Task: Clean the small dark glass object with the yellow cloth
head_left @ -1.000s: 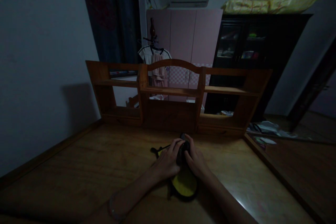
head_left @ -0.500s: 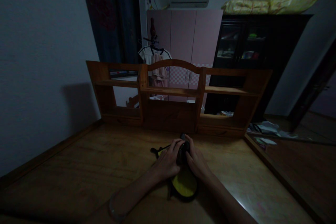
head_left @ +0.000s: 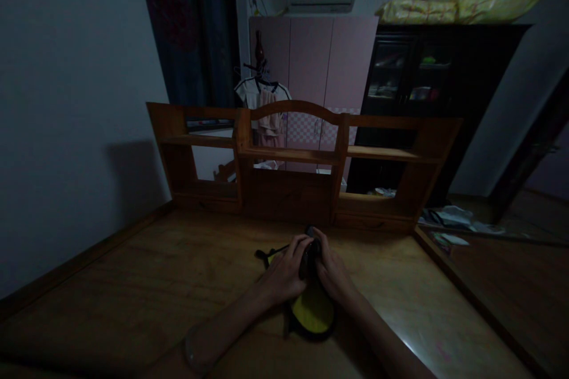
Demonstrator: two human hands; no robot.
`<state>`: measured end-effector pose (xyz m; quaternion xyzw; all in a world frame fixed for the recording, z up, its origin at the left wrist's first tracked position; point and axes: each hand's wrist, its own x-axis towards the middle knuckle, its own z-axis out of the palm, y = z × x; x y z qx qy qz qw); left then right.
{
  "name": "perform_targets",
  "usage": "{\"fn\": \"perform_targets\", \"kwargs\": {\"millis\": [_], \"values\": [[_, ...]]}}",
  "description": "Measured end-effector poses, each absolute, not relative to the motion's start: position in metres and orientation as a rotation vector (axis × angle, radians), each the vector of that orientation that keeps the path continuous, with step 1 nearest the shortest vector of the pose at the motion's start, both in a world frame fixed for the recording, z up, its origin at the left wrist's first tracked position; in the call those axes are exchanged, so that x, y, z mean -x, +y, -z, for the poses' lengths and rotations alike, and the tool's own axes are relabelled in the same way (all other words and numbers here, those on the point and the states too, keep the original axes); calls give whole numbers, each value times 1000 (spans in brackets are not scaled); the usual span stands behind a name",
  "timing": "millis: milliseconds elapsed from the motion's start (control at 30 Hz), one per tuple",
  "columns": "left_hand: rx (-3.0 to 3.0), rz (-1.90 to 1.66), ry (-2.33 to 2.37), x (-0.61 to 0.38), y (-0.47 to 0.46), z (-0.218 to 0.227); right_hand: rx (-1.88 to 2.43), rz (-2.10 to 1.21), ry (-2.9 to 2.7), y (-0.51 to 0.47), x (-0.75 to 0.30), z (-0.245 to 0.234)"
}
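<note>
Both my hands meet near the middle of the desk around a small dark object [head_left: 308, 260] with a slightly glossy side; dim light hides its exact kind. My left hand [head_left: 285, 274] has its fingers curled over the object's left side and top. From the right, my right hand [head_left: 333, 272] closes on it, fingers at the far end and thumb on the near side. Below my hands lies a yellow item with a black edge [head_left: 313, 311], rounded at its near end and resembling a pouch. A thin black strap [head_left: 262, 254] sticks out to its left.
The wooden desk [head_left: 178, 284] carries a wooden shelf unit [head_left: 291, 155] along its back. A wall [head_left: 80, 100] borders the left side, and a raised wooden edge [head_left: 471, 293] runs down the right. Beyond stand a pink wardrobe [head_left: 309, 65] and a dark cabinet [head_left: 480, 71].
</note>
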<state>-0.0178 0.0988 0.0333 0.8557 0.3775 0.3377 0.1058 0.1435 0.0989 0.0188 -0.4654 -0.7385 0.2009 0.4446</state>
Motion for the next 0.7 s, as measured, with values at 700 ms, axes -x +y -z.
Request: {"fn": "perform_targets", "kwargs": {"millis": [700], "values": [[-2483,-1106,1171,17,98,-35,1112,-463,-1745,102,-141,-21]]}}
